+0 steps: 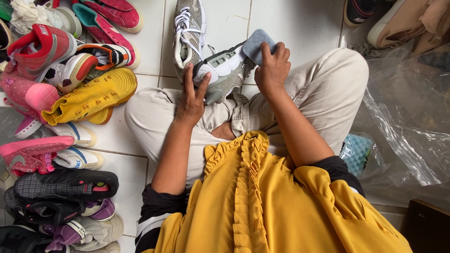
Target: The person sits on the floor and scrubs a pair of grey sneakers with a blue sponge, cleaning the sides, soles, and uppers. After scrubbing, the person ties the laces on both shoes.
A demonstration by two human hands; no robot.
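A: Starting far left of the frame, a heap of shoes (pixel 61 117) is sprawling over the white tiled floor (pixel 150 42), with a yellow shoe (pixel 91 96) lying on its side near the person's knee.

B: And at centre?

A: The left hand (pixel 192 96) is lying fingers-spread against the grey-and-white sneaker (pixel 222 70), which is resting on the crossed legs, upper middle. A matching sneaker (pixel 187 33) is sitting on the tiles just behind it.

B: The other hand?

A: The right hand (pixel 272 70) is pinching a blue-grey sponge (pixel 258 44), pressing it against the sneaker's heel end.

B: Further right?

A: A blue textured sponge (pixel 356 152) is peeking out by the thigh, and clear plastic sheeting (pixel 408 126) is crinkling along the right edge.
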